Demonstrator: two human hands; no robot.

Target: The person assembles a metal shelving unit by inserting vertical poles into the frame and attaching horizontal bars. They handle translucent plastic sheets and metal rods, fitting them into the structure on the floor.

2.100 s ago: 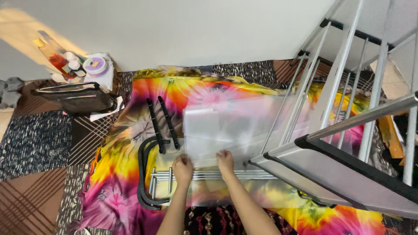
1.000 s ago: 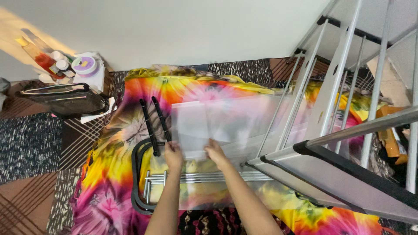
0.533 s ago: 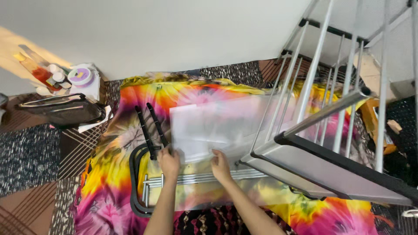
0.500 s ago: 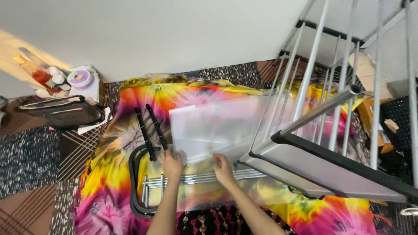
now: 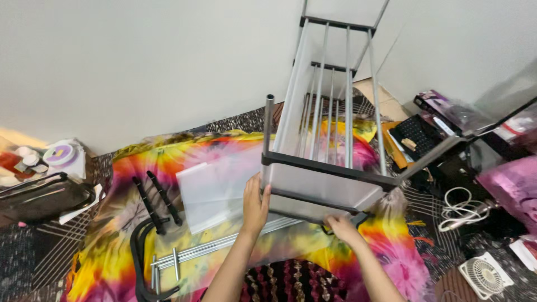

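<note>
Nearest the camera, two bare forearms reach up from the bottom edge over a dark patterned cloth [image 5: 293,282] toward one grey shelf rack [image 5: 319,190] with a black-edged frame, which stands tilted over the tie-dye sheet [image 5: 128,235] spread on the floor. The left hand [image 5: 255,202] lies against the rack's near left corner, fingers stretched upward and thumb beside the corner post, pressing on the panel rather than closed round it. The right hand [image 5: 342,228] is under the rack's lower right edge, its fingers curled up against that edge; how firmly they grip cannot be told. Left of the rack, on the sheet, lie a small bundle of silver rods [image 5: 218,246] reaching under the rack's near edge, one curved black frame piece [image 5: 140,263], and two short black bars [image 5: 156,197] side by side. One translucent white plastic panel [image 5: 210,187] lies just left of the rack, next to the left hand. Farther left of the rack sits one dark bag [image 5: 39,198] with metal handles, and behind it a cluster of small jars and a round purple-topped tub [image 5: 59,154] by the wall. Right of the rack are one white coiled cable [image 5: 461,210], one small white fan [image 5: 485,275], a pink cloth [image 5: 512,187] and one black keyboard [image 5: 419,131]. Beyond the rack, its thin upright rods [image 5: 330,84] rise against the white wall.
</note>
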